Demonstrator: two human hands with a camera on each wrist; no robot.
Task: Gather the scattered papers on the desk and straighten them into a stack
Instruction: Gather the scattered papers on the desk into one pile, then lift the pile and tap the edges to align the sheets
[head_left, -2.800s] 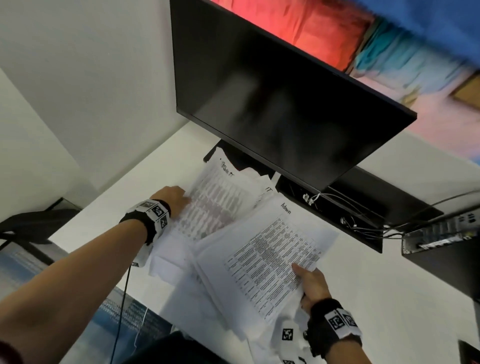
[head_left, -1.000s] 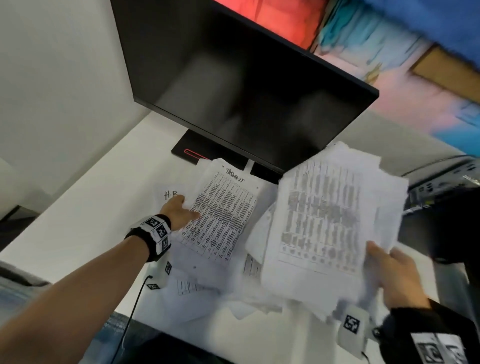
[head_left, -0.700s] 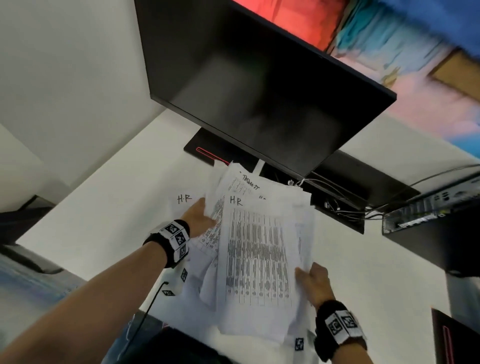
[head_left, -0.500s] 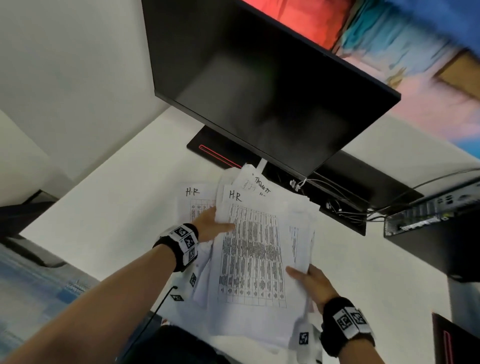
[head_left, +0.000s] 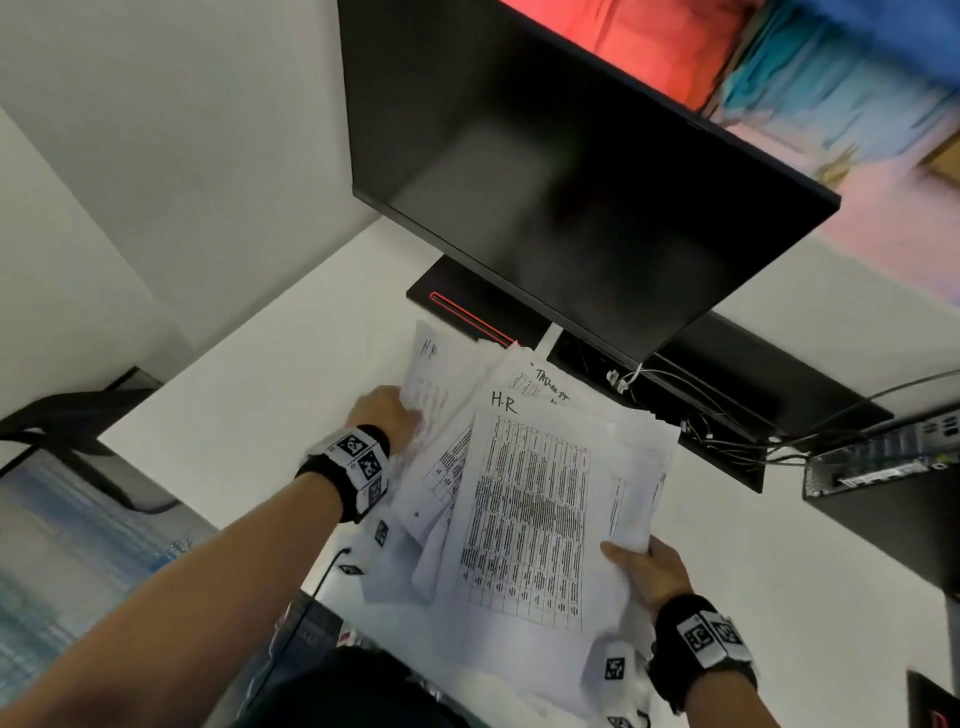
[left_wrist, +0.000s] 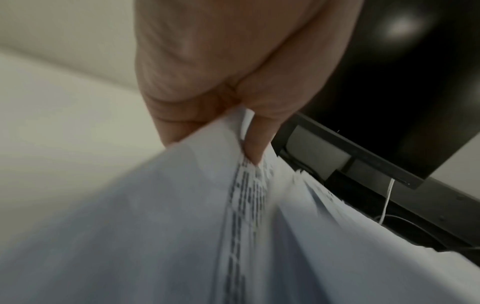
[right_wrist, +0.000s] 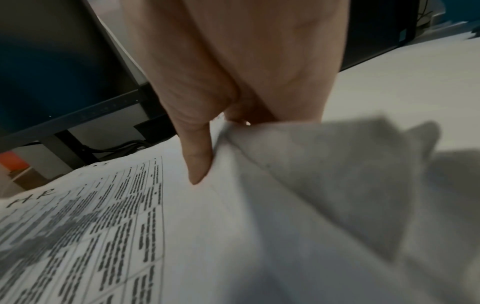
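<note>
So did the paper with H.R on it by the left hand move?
Yes. That paper, flat on the desk before, now lifts in the left hand, toward the monitor stand.

Papers (head_left: 524, 519): thin white printed sheets, matt, creased. Desk (head_left: 249, 415): smooth white matt. Monitor (head_left: 561, 171): glossy black screen.

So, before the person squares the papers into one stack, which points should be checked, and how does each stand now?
1. Left hand grips its sheets: ok; the left wrist view shows thumb and fingers pinching a paper edge.
2. Right hand holds the main bundle: ok; its thumb presses on top.
3. Edges aligned: not ok; sheets fan out at different angles.
4. All papers gathered: not ok; the left hand's "H.R" sheet sticks out to the left, apart from the bundle's top.
5. Free desk surface for tapping the stack: ok, to the left.
6. Loose sheets under the bundle: cannot tell, hidden.
</note>
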